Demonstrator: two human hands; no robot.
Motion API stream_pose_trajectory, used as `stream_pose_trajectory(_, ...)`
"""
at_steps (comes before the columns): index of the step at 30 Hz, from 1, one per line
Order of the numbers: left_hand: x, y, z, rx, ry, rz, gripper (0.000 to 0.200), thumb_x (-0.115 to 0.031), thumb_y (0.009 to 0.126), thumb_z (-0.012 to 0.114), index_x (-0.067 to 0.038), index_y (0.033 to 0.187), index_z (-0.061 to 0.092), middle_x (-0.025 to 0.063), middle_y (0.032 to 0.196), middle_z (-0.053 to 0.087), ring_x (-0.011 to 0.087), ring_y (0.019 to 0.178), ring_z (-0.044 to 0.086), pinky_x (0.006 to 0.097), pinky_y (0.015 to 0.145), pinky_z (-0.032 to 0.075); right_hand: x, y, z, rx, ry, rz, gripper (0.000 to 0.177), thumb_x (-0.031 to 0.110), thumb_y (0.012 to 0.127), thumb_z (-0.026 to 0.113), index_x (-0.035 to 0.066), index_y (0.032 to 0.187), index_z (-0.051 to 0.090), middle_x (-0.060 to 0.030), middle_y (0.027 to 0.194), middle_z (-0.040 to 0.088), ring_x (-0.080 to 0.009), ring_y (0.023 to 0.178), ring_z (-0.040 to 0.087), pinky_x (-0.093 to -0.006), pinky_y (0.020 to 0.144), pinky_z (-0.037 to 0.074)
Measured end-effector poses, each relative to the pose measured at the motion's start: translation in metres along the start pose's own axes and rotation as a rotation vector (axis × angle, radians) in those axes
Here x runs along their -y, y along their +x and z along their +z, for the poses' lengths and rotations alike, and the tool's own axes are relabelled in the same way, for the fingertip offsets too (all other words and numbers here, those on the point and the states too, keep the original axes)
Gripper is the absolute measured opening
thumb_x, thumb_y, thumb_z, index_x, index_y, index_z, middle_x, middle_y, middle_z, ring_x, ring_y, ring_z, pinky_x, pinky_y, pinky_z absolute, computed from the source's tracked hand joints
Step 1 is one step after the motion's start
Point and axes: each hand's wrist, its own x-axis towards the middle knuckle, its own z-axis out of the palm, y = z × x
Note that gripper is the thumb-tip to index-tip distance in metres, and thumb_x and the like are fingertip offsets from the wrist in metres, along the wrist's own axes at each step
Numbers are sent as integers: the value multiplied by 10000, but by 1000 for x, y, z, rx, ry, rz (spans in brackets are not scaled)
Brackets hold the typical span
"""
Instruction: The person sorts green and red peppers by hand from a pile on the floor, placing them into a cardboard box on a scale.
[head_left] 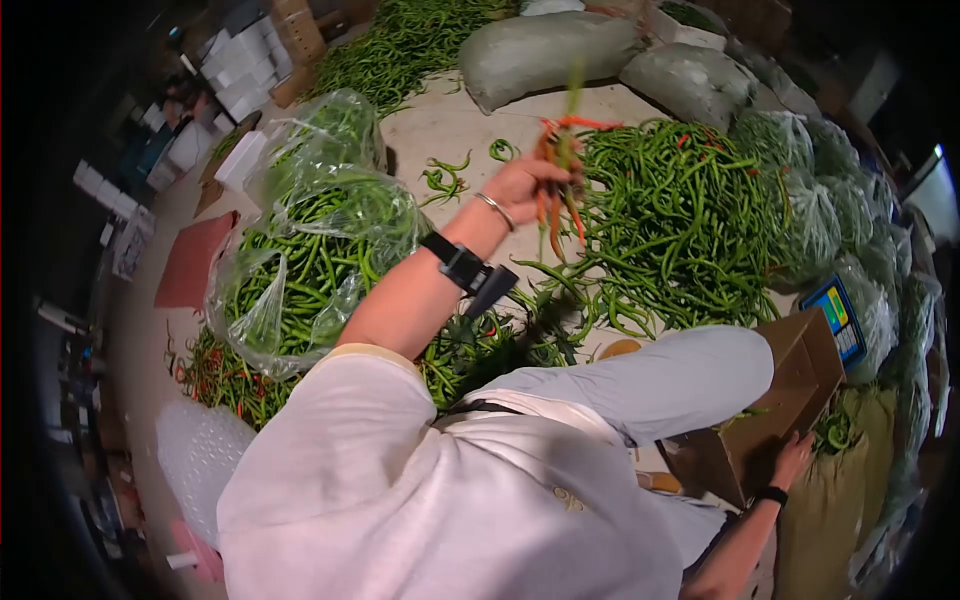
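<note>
My left hand [528,187] is raised near the middle of the view, its fingers closed round a small bunch of red and green chili peppers [557,205]. Some of the bunch is blurred by motion. A big pile of green chili peppers [680,230] lies just right of that hand. Low on the right, my right hand [794,462] is at the edge of an open cardboard box [770,430], its fingers against the side wall. The box stands tilted beside my knee, with a few green peppers inside.
Clear plastic bags of green peppers [310,270] stand at left. Full sacks [550,55] lie at the back. More bagged peppers [800,200] line the right side, near a scale with a lit display [835,318]. Loose peppers [440,180] lie on the floor.
</note>
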Motion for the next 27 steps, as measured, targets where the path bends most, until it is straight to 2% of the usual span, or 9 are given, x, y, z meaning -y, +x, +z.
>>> stream_pose_trajectory(6,-155,-53,12,-23,128,642,208,32,747,554,-52,937,547,69,883,579,214,846,568,376,826,465,-17,5,13,-20,38,17,506,305,910,416,-54,1261,358,-239,1259,427,-373,1155,409,-397,956,338)
stream_pose_trajectory(9,-295,-156,27,200,-15,599,217,0,767,567,-24,981,540,97,954,574,181,862,553,283,756,458,-20,10,11,74,-3,95,527,325,906,425,-54,1266,358,-250,1263,418,-377,1169,397,-396,968,329)
stream_pose_trajectory(12,-337,-233,79,374,391,1253,573,-410,845,439,105,1094,474,275,1120,481,365,1039,488,517,927,368,-49,15,34,-22,4,-39,525,326,901,433,-39,1271,360,-246,1264,418,-379,1166,397,-403,964,329)
stream_pose_trajectory(15,-345,-244,74,-55,755,1667,1048,-800,514,546,170,909,507,251,928,555,323,1031,457,526,963,281,-26,19,17,36,52,53,535,331,897,439,-38,1274,353,-242,1277,407,-374,1177,388,-399,965,326)
stream_pose_trajectory(17,-319,-208,44,489,342,1022,814,-643,792,266,108,1015,489,296,1055,495,367,989,503,563,889,348,-13,13,8,41,6,58,516,304,889,449,-53,1252,369,-264,1224,446,-395,1123,429,-409,933,353)
stream_pose_trajectory(18,-304,-176,18,644,152,875,606,-481,814,420,100,955,513,278,970,530,348,934,515,498,825,404,-10,10,6,37,-21,67,548,311,880,468,-47,1275,341,-249,1243,436,-386,1140,418,-407,941,345)
stream_pose_trajectory(21,-207,-77,-27,63,574,725,198,-46,776,523,-31,960,593,68,914,632,192,818,601,286,708,450,-11,4,3,19,-39,45,567,306,867,495,-40,1285,327,-231,1262,427,-378,1152,413,-396,947,341)
stream_pose_trajectory(24,-100,0,-12,-211,517,432,156,-110,810,580,-46,953,581,43,775,613,108,595,558,192,502,435,22,-18,-28,127,57,90,580,282,854,528,-42,1287,321,-238,1297,388,-361,1182,396,-372,966,323)
stream_pose_trajectory(27,-16,58,-74,-216,810,170,234,-138,809,562,-95,1037,598,50,947,645,140,876,602,278,702,441,25,-39,-30,95,147,78,565,229,849,549,-44,1287,317,-251,1292,386,-346,1183,402,-359,971,318)
